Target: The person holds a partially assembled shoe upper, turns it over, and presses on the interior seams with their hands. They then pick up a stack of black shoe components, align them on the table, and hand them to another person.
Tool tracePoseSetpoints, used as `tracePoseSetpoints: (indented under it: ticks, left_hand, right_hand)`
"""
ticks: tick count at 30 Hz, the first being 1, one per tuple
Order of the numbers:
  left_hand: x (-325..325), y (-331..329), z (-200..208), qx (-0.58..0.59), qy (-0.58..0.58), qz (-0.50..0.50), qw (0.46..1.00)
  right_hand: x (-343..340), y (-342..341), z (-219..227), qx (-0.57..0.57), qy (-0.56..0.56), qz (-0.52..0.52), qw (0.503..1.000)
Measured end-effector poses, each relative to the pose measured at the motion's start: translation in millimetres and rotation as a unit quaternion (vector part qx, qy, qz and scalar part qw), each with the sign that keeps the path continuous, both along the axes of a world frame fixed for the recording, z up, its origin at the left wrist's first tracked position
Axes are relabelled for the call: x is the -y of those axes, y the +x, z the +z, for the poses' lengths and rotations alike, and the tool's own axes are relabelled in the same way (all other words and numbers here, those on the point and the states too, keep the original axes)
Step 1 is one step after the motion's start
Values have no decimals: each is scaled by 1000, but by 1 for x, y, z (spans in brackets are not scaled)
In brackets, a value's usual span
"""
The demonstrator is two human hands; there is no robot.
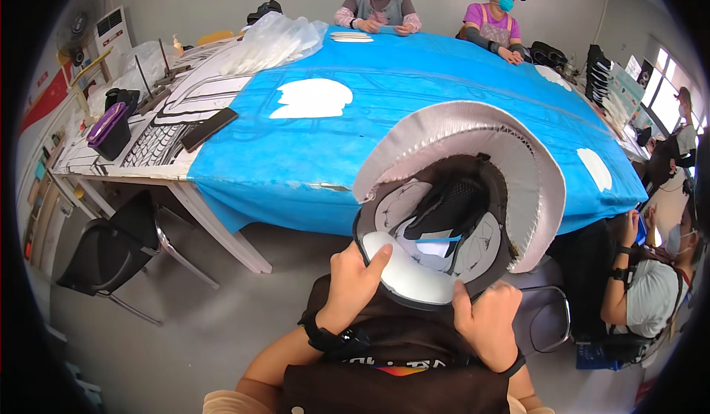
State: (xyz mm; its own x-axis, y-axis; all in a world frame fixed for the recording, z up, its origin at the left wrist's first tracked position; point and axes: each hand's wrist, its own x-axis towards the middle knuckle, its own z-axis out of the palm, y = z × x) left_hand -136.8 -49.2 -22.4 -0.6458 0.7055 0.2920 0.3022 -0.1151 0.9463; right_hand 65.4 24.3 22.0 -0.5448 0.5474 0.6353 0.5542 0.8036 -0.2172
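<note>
Held up in front of me is a hat point(481, 137), tilted so that its hollow inside faces me. Its wide, pale, curved brim points away and to the right, with stitching along the seam. White padded panels and black mesh line the inside, and a thin blue strip lies across it. A smooth white curved piece point(414, 272) sits along the inner edge nearest me. My left hand point(356, 281) grips the hat's near-left rim, thumb on the white piece. My right hand point(488, 318) grips the near-right rim, its thumb at the other end of that piece.
Beyond the hat stands a table with a blue cover point(281, 170); white cut-outs point(314, 99) and clear plastic bags point(274, 41) lie on it. A black chair point(111, 244) is at the left. Two people sit across the table, and another person point(647, 296) sits close on my right.
</note>
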Motion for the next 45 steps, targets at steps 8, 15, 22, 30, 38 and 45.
tracePoseSetpoints:
  ticks: [8, 15, 22, 30, 38, 45]
  left_hand:
    - [6, 3, -1, 41, 11, -28, 999]
    - [3, 8, -11, 124, 114, -59, 984]
    - [11, 11, 9, 132, 2, -47, 990]
    - [5, -13, 23, -7, 53, -63, 997]
    - [9, -14, 16, -58, 73, -126, 988]
    - [4, -9, 35, 13, 57, -228, 972]
  right_hand:
    - [4, 8, 8, -15, 37, -6, 999]
    - [-1, 6, 25, -113, -72, 28, 991]
    - [-7, 13, 16, -46, -118, -4, 992]
    - [-5, 13, 8, -96, -82, 34, 991]
    - [-7, 27, -11, -70, -166, 35, 983]
    - [-79, 111, -254, -17, -70, 39, 997]
